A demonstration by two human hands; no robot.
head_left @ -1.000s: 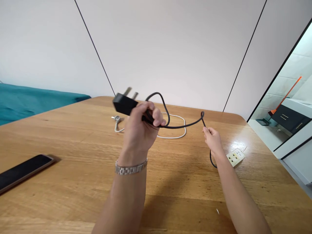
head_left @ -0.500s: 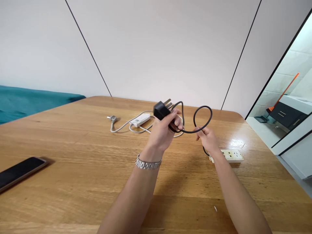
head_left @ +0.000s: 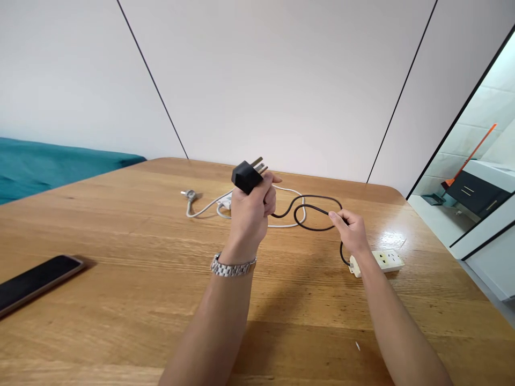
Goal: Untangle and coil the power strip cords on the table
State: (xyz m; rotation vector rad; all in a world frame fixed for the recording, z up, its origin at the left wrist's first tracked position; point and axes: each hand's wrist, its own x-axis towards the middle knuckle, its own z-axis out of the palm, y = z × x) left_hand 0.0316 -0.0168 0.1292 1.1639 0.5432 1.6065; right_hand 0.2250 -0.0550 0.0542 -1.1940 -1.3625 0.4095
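Above the wooden table, my left hand (head_left: 253, 209) is closed around the cord end of a black three-pin plug (head_left: 246, 177), its metal prongs pointing up and right. From that fist the black cord (head_left: 316, 229) runs right in loops. My right hand (head_left: 351, 230) pinches this cord between thumb and fingers. Below the right hand, the cord enters a white power strip (head_left: 388, 260), partly hidden by my right forearm. Behind my left hand lies a second white strip (head_left: 225, 201), mostly covered, with a white cord (head_left: 287, 225) and a grey-white plug (head_left: 190, 195).
A dark phone (head_left: 38, 281) lies at the left of the wooden table (head_left: 153, 311). A small white scrap (head_left: 358, 346) is near the front. A white wall stands behind, teal upholstery (head_left: 68, 163) at the left. Through the right doorway, an orange-handled broom (head_left: 475, 153) leans.
My left hand has moved left with the plug, drawing the cord out. My right hand has shifted slightly right, and the cord loops now hang lower and wider between the hands.
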